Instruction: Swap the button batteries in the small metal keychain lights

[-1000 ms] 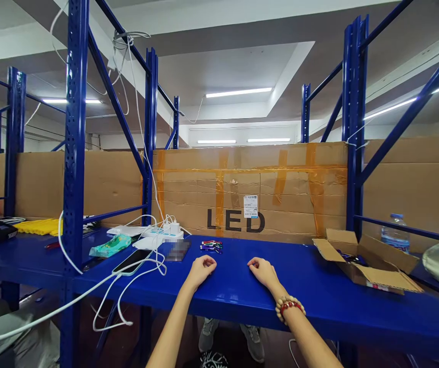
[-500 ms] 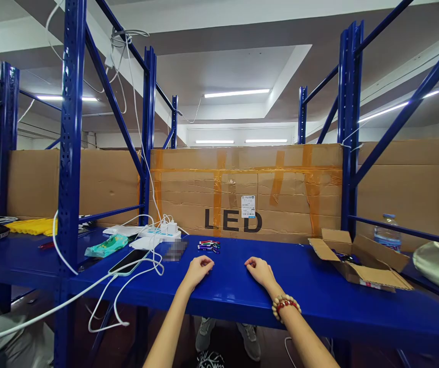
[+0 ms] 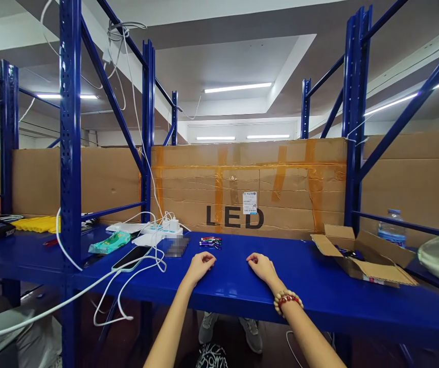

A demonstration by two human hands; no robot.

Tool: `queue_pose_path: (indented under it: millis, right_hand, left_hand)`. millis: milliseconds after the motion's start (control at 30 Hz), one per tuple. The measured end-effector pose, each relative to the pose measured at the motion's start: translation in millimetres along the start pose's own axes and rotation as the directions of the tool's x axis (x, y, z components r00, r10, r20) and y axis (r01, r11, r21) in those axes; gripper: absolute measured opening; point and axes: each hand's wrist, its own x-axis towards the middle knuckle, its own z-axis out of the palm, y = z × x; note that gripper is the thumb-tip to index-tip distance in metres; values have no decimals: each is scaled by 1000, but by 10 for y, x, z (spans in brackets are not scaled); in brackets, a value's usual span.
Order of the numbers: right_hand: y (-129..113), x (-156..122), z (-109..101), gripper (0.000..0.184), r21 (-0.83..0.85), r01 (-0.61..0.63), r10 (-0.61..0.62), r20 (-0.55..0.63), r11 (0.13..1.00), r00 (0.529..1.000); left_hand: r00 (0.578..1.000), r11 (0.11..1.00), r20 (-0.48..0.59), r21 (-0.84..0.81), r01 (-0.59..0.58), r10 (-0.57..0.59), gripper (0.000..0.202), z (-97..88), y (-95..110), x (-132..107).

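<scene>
My left hand (image 3: pixel 201 266) rests on the blue shelf top (image 3: pixel 227 286) with its fingers curled in and nothing seen in them. A small cluster of slim, shiny coloured items (image 3: pixel 210 243), red, green and purple among them, lies just beyond it; their kind is too small to make out. To the right, my right hand (image 3: pixel 262 267) also lies on the shelf top, fingers curled together and apparently holding nothing. A beaded bracelet (image 3: pixel 288 301) circles my right wrist. The two hands are apart, with bare blue surface between them.
At right stand an open cardboard box (image 3: pixel 365 258) with dark items inside and a water bottle (image 3: pixel 392 230). On the left are a phone (image 3: pixel 132 257), white cables, a power strip (image 3: pixel 167 230) and a green packet (image 3: pixel 110 242). A cardboard wall (image 3: pixel 188 184) marked LED closes the back.
The camera view has shifted slightly, so the shelf contents sit a little higher and further right. Both hands keep the same curled pose on the shelf.
</scene>
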Motion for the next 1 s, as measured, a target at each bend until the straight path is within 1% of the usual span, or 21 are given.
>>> queue_pose_path:
  millis: [533, 833, 1000]
  right_hand:
    - [-19, -19, -17, 22, -7, -6, 6, 9, 1000, 1000]
    - [-9, -18, -7, 25, -19, -11, 12, 27, 1000, 1000]
    - [-15, -22, -16, 25, -23, -11, 12, 34, 1000, 999]
  left_hand:
    - [1000, 1000, 4, 12, 9, -9, 20, -2, 24, -4]
    - [1000, 1000, -9, -12, -1, 1, 22, 3, -2, -6]
    - [1000, 999, -20, -41, 17, -18, 22, 12, -20, 8]
